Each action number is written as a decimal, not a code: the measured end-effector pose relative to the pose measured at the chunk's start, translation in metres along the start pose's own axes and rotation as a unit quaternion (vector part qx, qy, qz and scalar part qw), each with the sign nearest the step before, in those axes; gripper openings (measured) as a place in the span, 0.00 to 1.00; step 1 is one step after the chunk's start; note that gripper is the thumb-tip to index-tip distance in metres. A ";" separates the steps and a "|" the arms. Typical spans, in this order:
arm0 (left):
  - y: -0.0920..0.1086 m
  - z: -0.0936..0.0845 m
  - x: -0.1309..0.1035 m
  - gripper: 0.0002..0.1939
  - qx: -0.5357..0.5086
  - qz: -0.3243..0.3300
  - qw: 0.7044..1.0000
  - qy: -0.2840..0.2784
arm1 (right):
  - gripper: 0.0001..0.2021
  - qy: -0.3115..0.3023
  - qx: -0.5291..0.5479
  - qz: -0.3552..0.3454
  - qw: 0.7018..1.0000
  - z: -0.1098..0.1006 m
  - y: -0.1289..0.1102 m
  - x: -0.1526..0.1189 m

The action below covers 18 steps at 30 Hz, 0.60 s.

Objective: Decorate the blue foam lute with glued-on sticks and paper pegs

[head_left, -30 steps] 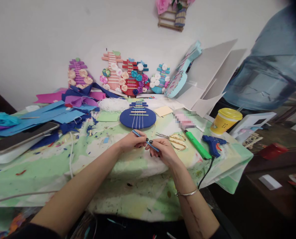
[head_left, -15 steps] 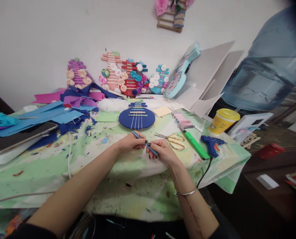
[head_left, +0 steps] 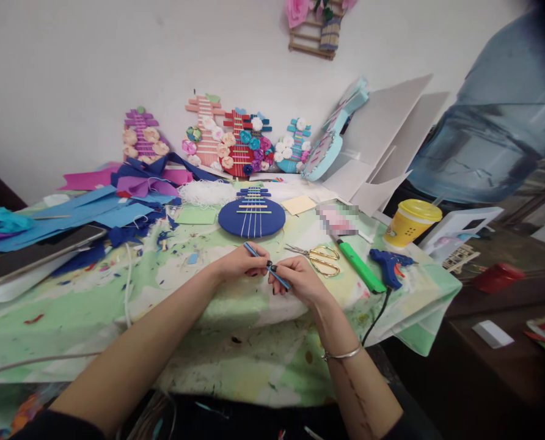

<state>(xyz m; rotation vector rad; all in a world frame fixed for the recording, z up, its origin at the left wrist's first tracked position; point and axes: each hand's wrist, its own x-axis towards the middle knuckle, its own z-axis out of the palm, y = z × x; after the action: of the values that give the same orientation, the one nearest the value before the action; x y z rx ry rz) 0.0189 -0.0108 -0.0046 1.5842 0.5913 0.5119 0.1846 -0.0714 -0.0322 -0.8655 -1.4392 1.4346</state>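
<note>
Both my hands pinch a thin blue strip that slants down to the right, just above the table's front part. My left hand grips its upper end. My right hand is closed on the lower end, the thumbs nearly meeting at the middle. Whether the strip is rolled or folded I cannot tell. Behind the hands lies a dark blue lute-shaped craft piece with white strings and coloured cross strips. To the right of my right hand are gold-handled scissors, blades pointing left.
A green utility knife, a blue glue gun with a cord and a yellow-lidded cup stand at right. Blue paper and a phone lie at left. Decorated lutes lean on the wall. A water bottle is far right.
Almost nothing differs. My fingers have shifted very slightly on the blue strip; both hands stay in the same place.
</note>
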 end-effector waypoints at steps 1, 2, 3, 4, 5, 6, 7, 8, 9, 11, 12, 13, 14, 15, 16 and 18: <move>0.000 0.000 0.000 0.11 -0.002 0.001 1.000 -0.001 | 0.14 -0.001 0.001 0.000 1.000 0.000 0.000 0.000; 0.000 0.000 0.000 0.11 -0.005 0.003 1.000 -0.002 | 0.14 -0.002 0.002 0.000 1.000 0.000 0.001 0.000; 0.000 0.000 0.000 0.11 -0.009 0.005 1.000 -0.003 | 0.14 -0.003 0.004 0.000 1.000 -0.001 0.001 0.000; -0.001 0.000 0.000 0.11 -0.013 0.008 1.000 -0.004 | 0.14 -0.005 0.006 0.001 1.000 -0.001 0.001 0.000; -0.001 0.000 0.000 0.10 -0.017 0.010 1.000 -0.005 | 0.15 -0.007 0.009 0.002 1.000 -0.001 0.001 0.000; -0.002 0.000 0.000 0.10 -0.020 0.011 1.000 -0.005 | 0.15 -0.009 0.012 0.003 1.000 -0.002 0.001 -0.001; -0.002 0.000 0.000 0.10 -0.021 0.012 1.000 -0.003 | 0.15 -0.011 0.015 0.004 1.000 -0.002 0.001 -0.001; -0.003 -0.001 0.001 0.09 -0.022 0.012 1.000 0.000 | 0.14 -0.012 0.018 0.004 1.000 -0.002 0.001 -0.001; -0.003 -0.001 0.001 0.09 -0.021 0.014 1.000 0.004 | 0.14 -0.014 0.019 0.005 1.000 -0.002 0.001 -0.001; -0.003 -0.001 0.001 0.09 -0.020 0.017 1.000 0.011 | 0.14 -0.015 0.023 0.003 1.000 -0.002 0.001 -0.002; -0.003 -0.002 0.002 0.09 -0.021 0.020 0.999 0.014 | 0.14 -0.015 0.025 0.000 1.000 -0.002 0.000 -0.002; -0.003 -0.002 0.002 0.09 -0.022 0.024 0.999 0.014 | 0.14 -0.014 0.028 -0.004 1.000 -0.002 0.000 -0.002; -0.004 -0.003 0.002 0.09 -0.024 0.029 0.999 0.015 | 0.14 -0.013 0.032 -0.008 0.999 -0.001 -0.001 -0.002; -0.004 -0.003 0.002 0.09 -0.025 0.034 0.999 0.015 | 0.14 -0.011 0.035 -0.013 0.999 -0.001 -0.001 -0.002; -0.004 -0.004 0.003 0.10 -0.026 0.038 0.999 0.015 | 0.13 -0.009 0.039 -0.017 0.999 -0.001 -0.002 -0.002; -0.005 -0.005 0.003 0.10 -0.026 0.044 0.999 0.019 | 0.13 -0.009 0.046 -0.023 0.999 0.000 -0.002 -0.002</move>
<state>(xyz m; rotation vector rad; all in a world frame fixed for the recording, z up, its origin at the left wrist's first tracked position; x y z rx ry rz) 0.0177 -0.0049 -0.0096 1.5595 0.5346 0.6196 0.1857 -0.0737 -0.0309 -0.7591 -1.3863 1.4666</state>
